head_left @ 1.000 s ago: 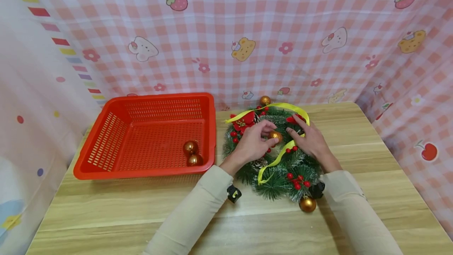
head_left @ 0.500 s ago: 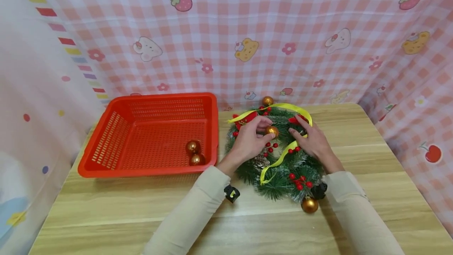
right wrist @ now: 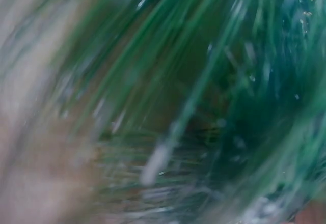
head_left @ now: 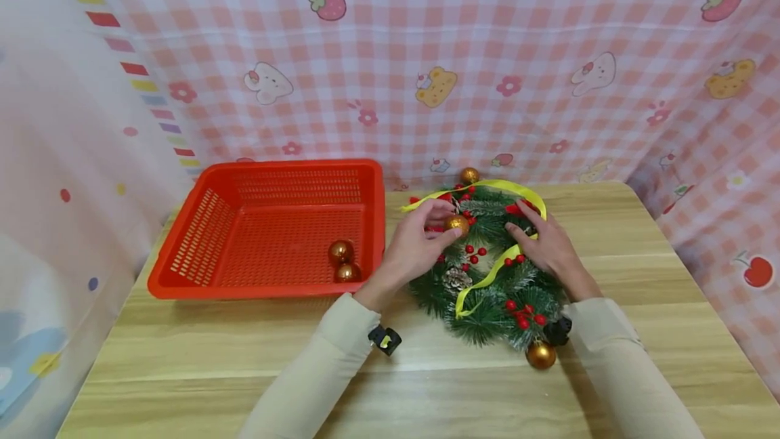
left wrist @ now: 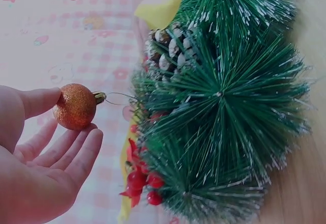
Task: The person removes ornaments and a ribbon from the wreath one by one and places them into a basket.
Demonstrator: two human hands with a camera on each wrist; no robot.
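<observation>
My left hand [head_left: 414, 242] pinches a glittery orange-gold Christmas bauble [head_left: 457, 225] between thumb and fingertips. In the left wrist view, a thin thread runs from the bauble's [left wrist: 75, 107] cap toward the green needles; where it ends is hidden. The bauble is over the left part of a green Christmas wreath [head_left: 481, 324], dressed with red berries, red flowers and a pine cone [head_left: 456, 279]. My right hand [head_left: 551, 249] rests on the wreath's right side, fingers spread and fairly straight. A yellow ribbon [head_left: 490, 278] lies across the wreath, passing under that hand. The right wrist view shows only blurred needles.
A red plastic basket [head_left: 256, 288] stands left of the wreath, with two shiny copper-coloured baubles [head_left: 341, 252] in its right corner. More gold baubles lie at the wreath's far edge [head_left: 469, 175] and near edge [head_left: 541, 355]. A checked curtain [head_left: 365, 53] backs the wooden table [head_left: 426, 398].
My left hand has drawn the bauble left, away from the wreath's middle, uncovering red berries and the pine cone. The right hand keeps its place on the wreath. The head view has shifted slightly.
</observation>
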